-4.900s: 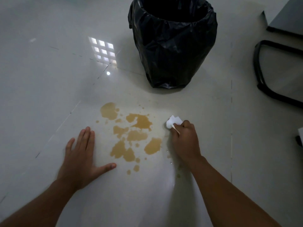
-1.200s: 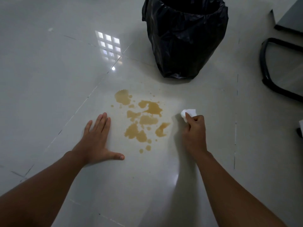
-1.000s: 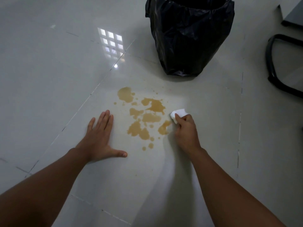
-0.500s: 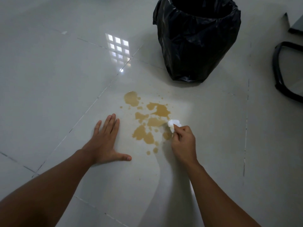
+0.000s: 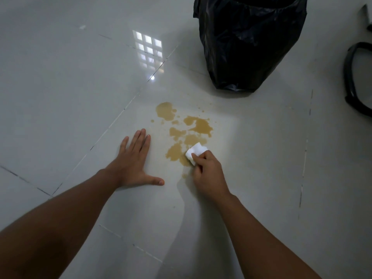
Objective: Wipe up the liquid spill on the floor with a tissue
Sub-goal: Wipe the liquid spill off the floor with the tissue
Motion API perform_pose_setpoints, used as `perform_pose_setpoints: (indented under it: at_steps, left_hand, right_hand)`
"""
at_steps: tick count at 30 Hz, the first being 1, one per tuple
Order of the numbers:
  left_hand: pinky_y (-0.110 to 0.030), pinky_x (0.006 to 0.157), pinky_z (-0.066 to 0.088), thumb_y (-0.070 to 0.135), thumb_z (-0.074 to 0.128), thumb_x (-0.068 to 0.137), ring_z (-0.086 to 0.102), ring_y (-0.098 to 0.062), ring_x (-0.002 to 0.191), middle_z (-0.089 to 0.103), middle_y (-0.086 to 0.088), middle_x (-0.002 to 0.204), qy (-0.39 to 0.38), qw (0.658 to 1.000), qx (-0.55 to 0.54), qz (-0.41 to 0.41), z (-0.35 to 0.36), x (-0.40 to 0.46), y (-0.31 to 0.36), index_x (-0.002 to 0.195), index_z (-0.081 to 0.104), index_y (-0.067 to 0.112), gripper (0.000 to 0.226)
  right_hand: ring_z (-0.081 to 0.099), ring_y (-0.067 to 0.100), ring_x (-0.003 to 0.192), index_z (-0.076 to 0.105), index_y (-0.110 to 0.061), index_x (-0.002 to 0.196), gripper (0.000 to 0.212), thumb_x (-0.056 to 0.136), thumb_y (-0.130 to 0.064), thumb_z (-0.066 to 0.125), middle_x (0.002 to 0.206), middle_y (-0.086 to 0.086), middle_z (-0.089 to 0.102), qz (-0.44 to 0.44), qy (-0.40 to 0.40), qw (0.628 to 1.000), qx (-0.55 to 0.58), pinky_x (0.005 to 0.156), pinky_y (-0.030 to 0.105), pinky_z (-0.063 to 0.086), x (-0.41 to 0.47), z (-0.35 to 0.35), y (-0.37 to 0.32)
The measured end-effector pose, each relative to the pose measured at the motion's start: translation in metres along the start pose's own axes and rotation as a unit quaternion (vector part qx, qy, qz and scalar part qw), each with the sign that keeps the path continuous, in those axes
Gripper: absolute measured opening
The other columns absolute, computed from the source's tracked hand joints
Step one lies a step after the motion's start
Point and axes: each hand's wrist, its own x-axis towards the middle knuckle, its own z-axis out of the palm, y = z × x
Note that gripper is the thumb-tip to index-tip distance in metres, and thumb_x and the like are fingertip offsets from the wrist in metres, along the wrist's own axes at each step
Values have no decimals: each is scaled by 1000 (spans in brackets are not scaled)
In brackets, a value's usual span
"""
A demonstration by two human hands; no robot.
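- Now our right hand pinches a crumpled white tissue, pressed on the near edge of the brown, blotchy spill.
- Our left hand lies flat, fingers spread, on the glossy tiled floor.
- A crinkled black bin bag stands beyond.

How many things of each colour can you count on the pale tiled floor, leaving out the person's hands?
White: 1, the crumpled paper tissue
Black: 2, the plastic-lined bin and the curved frame
Brown: 1, the scattered liquid spill
Total: 4
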Motion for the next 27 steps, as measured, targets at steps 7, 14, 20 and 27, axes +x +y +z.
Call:
perform_pose_setpoints:
  at_steps: [7,14,20,27]
  left_hand:
    - [-46,123,-15,107,31,51,-37,-16,146,-35,-8,161,-7,999,3,31,-1,-4,-7,153,-24,9,152]
    - [-44,122,-17,106,34,53,-38,-15,145,-35,-8,160,-16,999,3,36,-4,-7,-8,153,-24,9,151]
    - [-43,122,-18,107,33,51,-40,-15,144,-36,-7,160,-16,999,5,36,-5,-8,-8,153,-24,9,152]
    - [-44,122,-17,106,35,52,-39,-15,144,-35,-7,160,-12,999,8,39,-4,-11,-8,154,-23,9,152]
  right_hand:
    - [50,14,75,63,-8,124,35,91,-4,53,88,3,48,26,85,996,-29,72,17,39,7,-40,19]
    - [59,26,83,63,-10,120,35,87,-15,54,90,9,56,29,5,997,-77,70,25,43,-12,-17,-9]
    - [55,21,86,61,-9,111,26,90,-20,52,93,8,57,87,5,993,-78,70,22,35,-13,2,-26]
    - [50,14,76,65,-22,123,39,86,-15,57,87,0,53,41,-3,998,-51,68,21,36,-3,-18,-7]
